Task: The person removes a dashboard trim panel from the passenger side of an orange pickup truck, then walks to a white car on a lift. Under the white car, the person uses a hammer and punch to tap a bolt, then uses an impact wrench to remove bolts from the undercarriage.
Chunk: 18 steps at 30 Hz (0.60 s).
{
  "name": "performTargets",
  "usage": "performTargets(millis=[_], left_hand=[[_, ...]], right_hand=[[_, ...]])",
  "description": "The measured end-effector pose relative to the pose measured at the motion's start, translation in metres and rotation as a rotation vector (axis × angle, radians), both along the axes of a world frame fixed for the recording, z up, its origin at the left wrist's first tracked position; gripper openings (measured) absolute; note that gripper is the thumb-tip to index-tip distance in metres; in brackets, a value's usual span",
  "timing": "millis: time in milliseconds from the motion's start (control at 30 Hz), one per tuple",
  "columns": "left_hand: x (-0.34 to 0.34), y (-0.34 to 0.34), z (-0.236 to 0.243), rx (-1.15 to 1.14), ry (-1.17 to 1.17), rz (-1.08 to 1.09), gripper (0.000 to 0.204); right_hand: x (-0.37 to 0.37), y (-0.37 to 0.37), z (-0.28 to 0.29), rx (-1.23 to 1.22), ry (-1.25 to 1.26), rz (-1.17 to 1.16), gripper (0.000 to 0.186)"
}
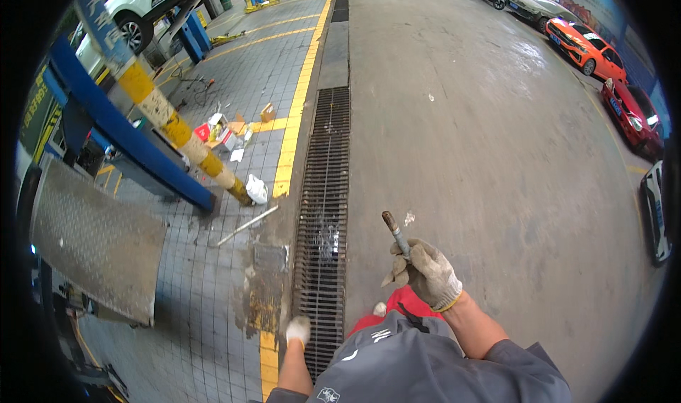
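My right hand (427,272), in a soiled pale work glove, is closed around a short grey metal rod (399,238) in front of my body. The rod slants up and to the left out of my fingers, and its far tip is brown, as if rusty. Its lower end is hidden in the glove. My left hand (299,329), gloved in white, hangs low at my left side over the edge of the drain grate (323,211). Its fingers are too small and foreshortened to read.
To the left, a yellow-and-white post (177,130) stands beside a blue lift column (131,126) and a tilted metal plate (99,233). A white jug (256,189), a pale bar (247,225) and scattered boxes (225,139) lie on the tiles. Parked cars, one orange (585,47), line the right.
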<state>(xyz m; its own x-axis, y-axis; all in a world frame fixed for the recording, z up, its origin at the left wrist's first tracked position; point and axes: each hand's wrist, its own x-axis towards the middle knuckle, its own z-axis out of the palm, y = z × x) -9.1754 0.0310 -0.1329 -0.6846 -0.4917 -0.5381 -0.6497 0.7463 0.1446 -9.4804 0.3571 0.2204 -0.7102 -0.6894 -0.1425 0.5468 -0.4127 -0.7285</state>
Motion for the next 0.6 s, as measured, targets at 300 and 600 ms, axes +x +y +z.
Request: performTargets(millis=[300,600], left_hand=[[-0.501,-0.187,0.128,0.170,0.286,0.326,0.076],[-0.532,-0.271,0.001,0.337,-0.103,0.590,0.076]], right_hand=[[-0.325,-0.169,-0.022,-0.014,0.031,-0.014,0.062],[-0.714,-0.332,-0.003,-0.064,0.155,-0.174,0.029]])
